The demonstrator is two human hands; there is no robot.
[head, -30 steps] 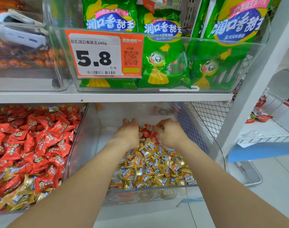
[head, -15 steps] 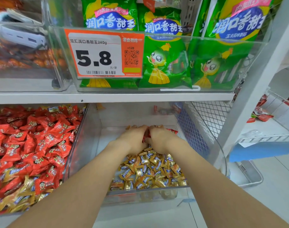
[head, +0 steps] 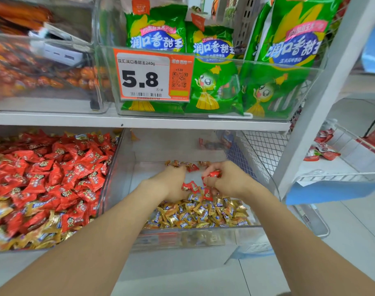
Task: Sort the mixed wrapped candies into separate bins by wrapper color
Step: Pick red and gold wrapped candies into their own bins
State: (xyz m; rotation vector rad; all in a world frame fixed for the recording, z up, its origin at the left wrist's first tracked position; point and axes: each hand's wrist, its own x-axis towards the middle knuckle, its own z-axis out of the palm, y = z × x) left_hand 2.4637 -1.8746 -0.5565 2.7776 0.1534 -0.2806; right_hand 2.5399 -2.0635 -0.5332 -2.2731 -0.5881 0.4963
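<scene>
Pinching a red candy (head: 213, 174), the right hand (head: 227, 183) sat farther from the red bin (head: 107, 201) at lower left than the left hand (head: 171, 185), whose fingers' hold could not be told.

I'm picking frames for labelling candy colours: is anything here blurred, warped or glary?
Head view: the price tag and gold candies are sharp; the upper-left clear bin is smeared with blur; wide-angle warp slants the shelf post; the gold-candy bin front carries hazy reflections; light is even, without hard shadows.
</scene>
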